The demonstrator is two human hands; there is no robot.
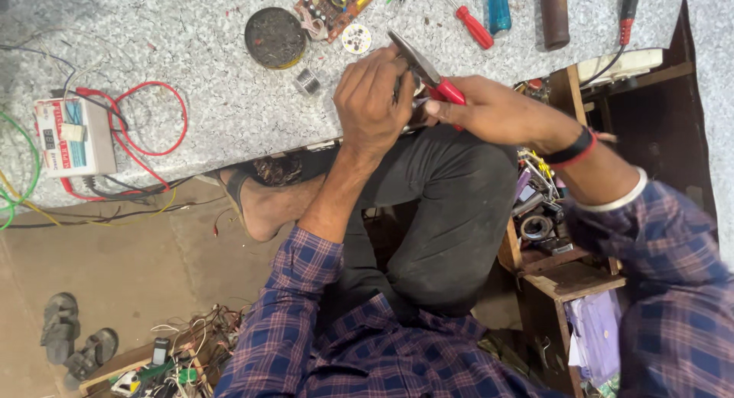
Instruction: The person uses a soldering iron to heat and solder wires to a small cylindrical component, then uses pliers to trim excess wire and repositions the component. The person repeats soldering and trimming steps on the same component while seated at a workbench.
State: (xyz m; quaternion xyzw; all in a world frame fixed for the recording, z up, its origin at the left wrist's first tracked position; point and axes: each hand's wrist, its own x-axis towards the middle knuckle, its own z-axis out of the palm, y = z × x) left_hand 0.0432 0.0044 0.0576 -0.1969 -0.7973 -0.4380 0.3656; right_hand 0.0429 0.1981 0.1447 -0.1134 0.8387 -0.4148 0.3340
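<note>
Speckled grey counter (191, 100) fills the top of my view, and I'm hunched over its near edge with one knee up. Off to the left sits a white meter box (74, 136) with red leads looping away. Down at my right, an open wooden drawer (552, 259) is crammed with odd metal parts, wires and a round ring-shaped piece; I can't sort out more than that. On the floor, bottom left, a shallow tray (126, 367) holds more tangled wire and small gadgets.

Now the work: my right hand (497, 111) is wrapped tight round the red handles of the pliers (428, 73), nose pointing up-left toward my other hand. My left hand (373, 100) is curled closed over a small part right at the counter's edge, but the part itself is hidden under my fingers (359, 69). To my mind the thing here is a steady pinch, pliers square on, part braced against the counter.

Further back: a round tin (275, 37) of dark residue, a circuit board (336, 6) just beside it, and a red-handled screwdriver (468, 19).
</note>
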